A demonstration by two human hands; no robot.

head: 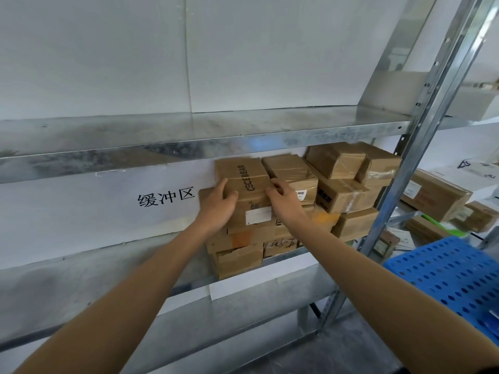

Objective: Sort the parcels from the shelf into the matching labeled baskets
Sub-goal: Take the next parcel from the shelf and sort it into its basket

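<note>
Both hands are on one brown box [244,182] w/ "CECEBEAR" printed along its top. It sits on top of the stack of parcels [237,252], on the middle level of the metal shelf [108,282], right of centre.

Left hand [216,205]: grip wrapped round the box's left edge, fingers on the far-left side, thumb on the near face. Right hand [283,198]: grip curled on the box's right edge, fingertips tucked btw it and the next box [294,171], which is touching or just beside, can't tell which. Both forearms are bare, reaching in from the near side.

There's a white label [258,215] on the box's near face, text too small to read. Box edges are a bit blurred.

The stack is approx 3 layers of brown taped boxes; a few have orange patches and handwriting. More taped boxes are piled to the right, up to the steel post [421,147].

Left of the stack, a white paper sign [166,198] w/ black characters hangs on the shelf back. The shelf board above [162,130] has nothing on it in view.

Near right is a blue basket [445,271] w/ perforated wall. Far right, past the post, there are other parcels [437,195] on another rack.
</note>
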